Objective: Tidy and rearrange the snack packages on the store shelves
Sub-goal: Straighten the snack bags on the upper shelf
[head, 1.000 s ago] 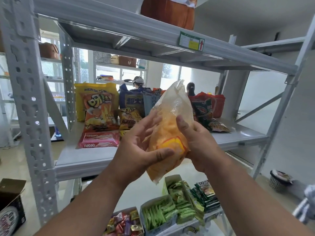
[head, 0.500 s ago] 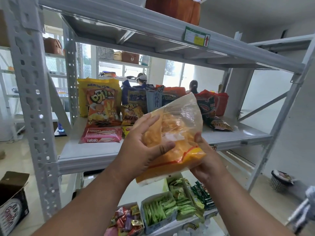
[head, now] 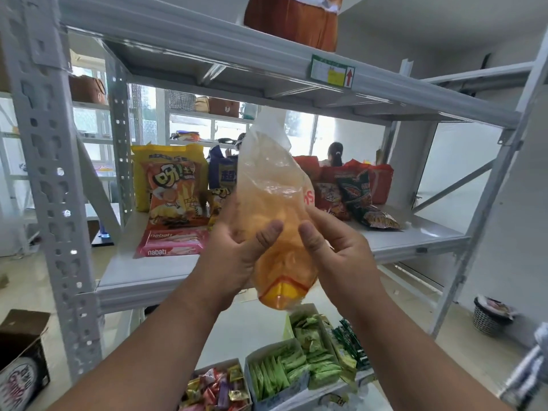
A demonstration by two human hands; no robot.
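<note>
Head view: clear orange snack bag (head: 274,215) upright before the shelf (head: 166,271).
Left hand (head: 234,250): grips the bag's left side.
Right hand (head: 338,247): grips its right side.

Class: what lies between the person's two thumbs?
In the head view, the clear orange snack bag lies between them, gripped by the left hand and right hand.

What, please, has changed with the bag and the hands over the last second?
The clear bag was tipped sideways half a second ago and now stands upright again, orange end down. Both hands kept hold: left hand and right hand grip its lower part, thumbs on the front. The packs on the shelf stayed put.
</note>
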